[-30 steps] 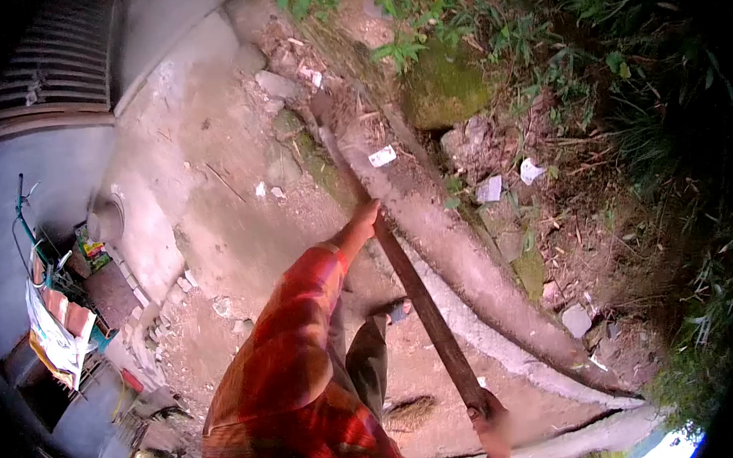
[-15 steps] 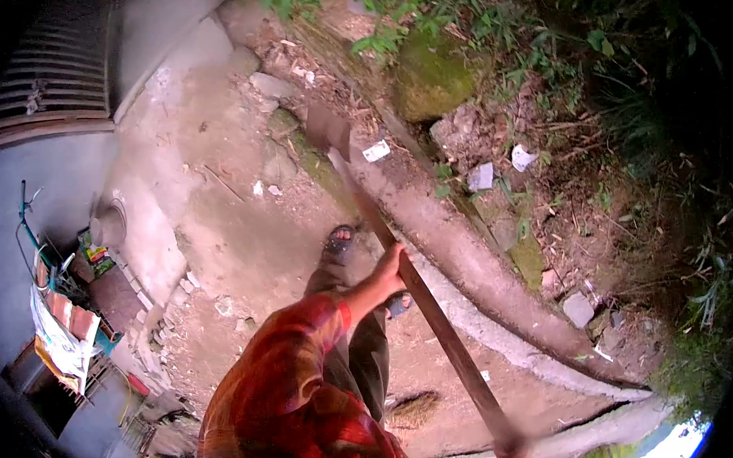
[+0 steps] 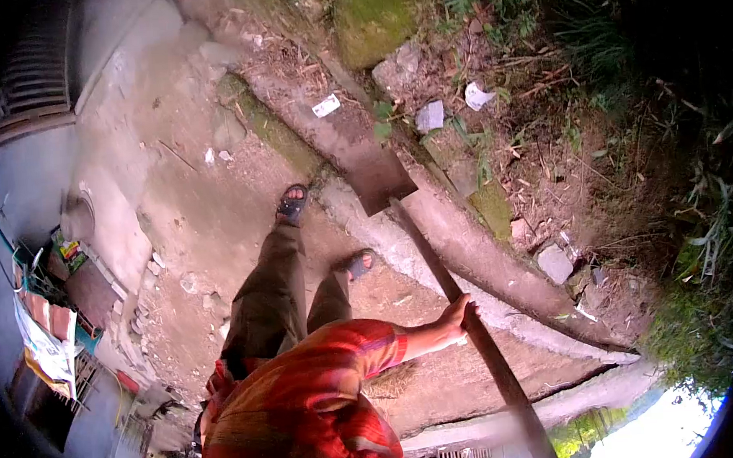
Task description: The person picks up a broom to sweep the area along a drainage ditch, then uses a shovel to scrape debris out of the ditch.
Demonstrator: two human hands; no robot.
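Note:
My left hand point(image 3: 454, 318) is closed round the long wooden handle of a shovel point(image 3: 494, 371). The shovel's flat, squarish blade point(image 3: 383, 181) is down in a shallow ditch point(image 3: 476, 243), near its concrete edge point(image 3: 362, 221). From my fingers the handle slants down to the right and leaves the frame at the bottom. My right hand does not show. A red checked sleeve covers my upper left arm. My sandalled feet point(image 3: 293, 202) stand on the dirt beside the ditch.
White scraps point(image 3: 325, 105) lie in the ditch and on the littered bank point(image 3: 478, 96). A mossy rock point(image 3: 373, 19) and loose stones point(image 3: 555, 264) border it. Plants grow at the right. A house wall point(image 3: 32, 174) and piled household items point(image 3: 49, 324) stand at the left.
The shovel blade has come back along the ditch, closer to my feet. My left hand has moved down and right with the handle. A blurred hand at the handle's lower end has left the frame.

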